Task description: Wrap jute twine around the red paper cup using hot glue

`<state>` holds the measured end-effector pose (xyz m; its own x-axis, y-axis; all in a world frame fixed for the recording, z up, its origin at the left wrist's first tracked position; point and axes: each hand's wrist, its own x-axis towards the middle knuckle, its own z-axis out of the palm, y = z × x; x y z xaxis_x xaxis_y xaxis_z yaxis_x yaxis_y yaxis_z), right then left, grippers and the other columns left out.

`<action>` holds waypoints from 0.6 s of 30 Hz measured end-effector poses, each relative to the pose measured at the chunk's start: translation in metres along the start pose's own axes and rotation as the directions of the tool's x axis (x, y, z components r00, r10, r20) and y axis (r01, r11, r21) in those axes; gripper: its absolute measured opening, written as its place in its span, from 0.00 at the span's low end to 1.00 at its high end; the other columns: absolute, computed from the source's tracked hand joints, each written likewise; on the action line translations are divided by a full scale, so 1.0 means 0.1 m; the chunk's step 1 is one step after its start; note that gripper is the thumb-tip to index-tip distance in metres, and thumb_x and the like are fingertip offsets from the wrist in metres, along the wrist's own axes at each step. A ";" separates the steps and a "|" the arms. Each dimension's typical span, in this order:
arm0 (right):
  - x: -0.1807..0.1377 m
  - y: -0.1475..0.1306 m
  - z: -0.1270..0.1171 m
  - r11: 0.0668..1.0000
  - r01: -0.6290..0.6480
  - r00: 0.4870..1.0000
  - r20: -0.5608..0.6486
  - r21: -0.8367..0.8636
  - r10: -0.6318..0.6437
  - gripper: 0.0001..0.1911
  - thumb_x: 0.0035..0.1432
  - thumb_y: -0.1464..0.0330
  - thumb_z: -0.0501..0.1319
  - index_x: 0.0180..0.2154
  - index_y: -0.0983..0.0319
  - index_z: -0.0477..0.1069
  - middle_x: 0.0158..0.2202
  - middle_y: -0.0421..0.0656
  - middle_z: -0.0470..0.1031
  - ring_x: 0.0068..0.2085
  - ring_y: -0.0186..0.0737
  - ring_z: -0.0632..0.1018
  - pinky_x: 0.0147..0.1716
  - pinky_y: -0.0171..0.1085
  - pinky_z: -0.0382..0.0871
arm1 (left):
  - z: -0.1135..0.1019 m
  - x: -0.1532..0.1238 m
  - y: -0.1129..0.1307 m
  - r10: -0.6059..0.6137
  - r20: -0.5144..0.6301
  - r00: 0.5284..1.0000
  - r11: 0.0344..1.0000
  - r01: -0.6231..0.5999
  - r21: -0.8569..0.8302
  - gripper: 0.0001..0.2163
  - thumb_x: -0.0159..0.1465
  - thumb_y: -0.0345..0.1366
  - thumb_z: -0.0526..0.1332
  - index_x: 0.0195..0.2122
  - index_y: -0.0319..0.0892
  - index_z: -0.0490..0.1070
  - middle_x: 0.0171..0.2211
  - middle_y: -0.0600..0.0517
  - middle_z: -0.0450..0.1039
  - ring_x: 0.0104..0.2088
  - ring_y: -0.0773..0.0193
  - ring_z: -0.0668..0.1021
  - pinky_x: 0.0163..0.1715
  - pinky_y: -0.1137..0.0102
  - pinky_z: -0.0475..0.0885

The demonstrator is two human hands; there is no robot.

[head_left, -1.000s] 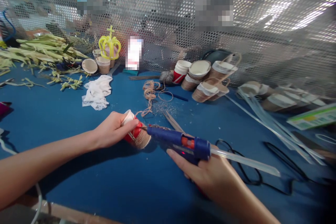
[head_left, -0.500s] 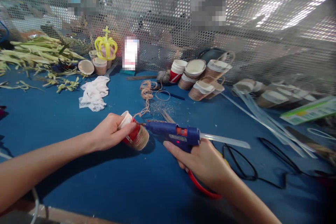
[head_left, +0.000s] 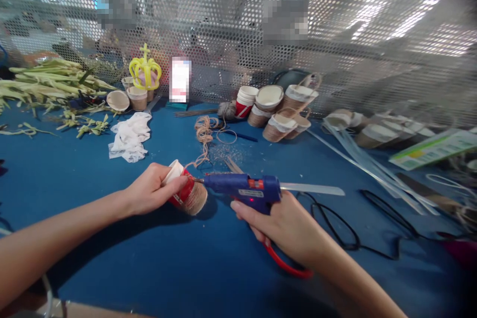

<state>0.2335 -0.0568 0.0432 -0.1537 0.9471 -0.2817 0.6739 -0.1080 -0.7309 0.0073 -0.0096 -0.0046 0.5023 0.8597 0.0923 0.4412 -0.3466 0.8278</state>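
Note:
My left hand (head_left: 151, 190) grips a red paper cup (head_left: 185, 193) lying on its side, its lower part wrapped in brown twine. A strand of twine (head_left: 204, 134) runs from the cup back across the table. My right hand (head_left: 283, 226) is closed round the handle of a blue glue gun (head_left: 244, 186), whose nozzle tip touches the cup's side. A clear glue stick (head_left: 312, 189) sticks out of the gun's rear. A red loop, seemingly a scissors handle (head_left: 285, 264), shows under my right wrist.
The blue table (head_left: 112, 253) holds several twine-wrapped cups (head_left: 279, 107) at the back, a white cloth (head_left: 129, 131), green leaf strips (head_left: 48, 79), a yellow crown (head_left: 145, 67), clear glue sticks (head_left: 365, 164) and a black cord (head_left: 350, 228). A perforated metal screen (head_left: 242, 25) stands behind.
The glue gun has swung from tilted to nearly level, its tip now against the cup. My right hand shifted left and the red loop came into view beneath it.

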 end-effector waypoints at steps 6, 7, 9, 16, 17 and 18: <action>0.03 0.04 0.00 0.999 -0.031 0.999 0.030 0.044 0.030 0.17 0.48 0.55 0.57 0.19 0.61 0.64 0.10 0.36 0.63 0.14 0.30 0.65 0.16 0.31 0.61 | 0.00 0.00 -0.01 -0.025 -0.003 1.000 0.999 0.025 -0.047 0.18 0.60 0.43 0.49 0.22 0.35 0.67 0.16 0.56 0.61 0.18 0.72 0.62 0.16 0.77 0.57; 0.03 0.04 -0.01 0.999 -0.031 0.999 0.035 0.041 0.030 0.17 0.48 0.55 0.58 0.19 0.61 0.65 0.10 0.36 0.63 0.14 0.30 0.65 0.15 0.31 0.61 | 0.01 0.00 -0.01 -0.044 0.003 0.999 0.996 0.045 -0.074 0.18 0.60 0.44 0.49 0.22 0.35 0.68 0.16 0.55 0.61 0.18 0.72 0.62 0.17 0.77 0.58; 0.01 0.03 -0.03 0.999 -0.017 0.999 0.042 0.048 0.015 0.17 0.48 0.56 0.57 0.18 0.62 0.65 0.10 0.36 0.63 0.14 0.30 0.66 0.16 0.31 0.62 | 0.01 0.01 0.01 -0.094 0.008 0.995 0.987 0.095 -0.129 0.18 0.60 0.44 0.49 0.23 0.35 0.68 0.17 0.55 0.62 0.19 0.71 0.63 0.17 0.77 0.58; 0.16 0.12 -0.25 0.920 0.143 0.984 -0.155 0.366 -0.091 0.10 0.49 0.62 0.59 0.30 0.62 0.69 0.12 0.33 0.63 0.15 0.28 0.64 0.16 0.29 0.58 | 0.04 0.02 0.03 -0.142 -0.007 0.990 0.969 0.138 -0.203 0.19 0.59 0.47 0.49 0.22 0.36 0.64 0.19 0.56 0.56 0.20 0.72 0.59 0.19 0.76 0.55; 0.22 0.18 -0.30 0.911 0.146 0.971 -0.234 0.386 -0.056 0.10 0.48 0.62 0.61 0.29 0.62 0.70 0.15 0.35 0.66 0.18 0.29 0.66 0.17 0.29 0.59 | 0.04 0.01 0.02 -0.138 -0.012 0.990 0.972 0.133 -0.194 0.19 0.59 0.47 0.49 0.21 0.36 0.63 0.19 0.57 0.55 0.20 0.72 0.58 0.19 0.76 0.55; 0.29 0.24 -0.34 0.915 0.133 0.944 -0.331 0.382 0.001 0.10 0.44 0.62 0.63 0.25 0.63 0.69 0.19 0.38 0.69 0.20 0.30 0.68 0.18 0.30 0.60 | 0.04 0.01 0.02 -0.137 -0.016 0.990 0.974 0.131 -0.186 0.19 0.59 0.47 0.49 0.21 0.37 0.62 0.18 0.57 0.54 0.20 0.71 0.58 0.19 0.76 0.54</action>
<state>0.2703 -0.0218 0.0387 0.0950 0.9936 -0.0608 0.3201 -0.0883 -0.9432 0.0113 -0.0108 -0.0049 0.4256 0.9048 -0.0130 0.3568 -0.1546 0.9213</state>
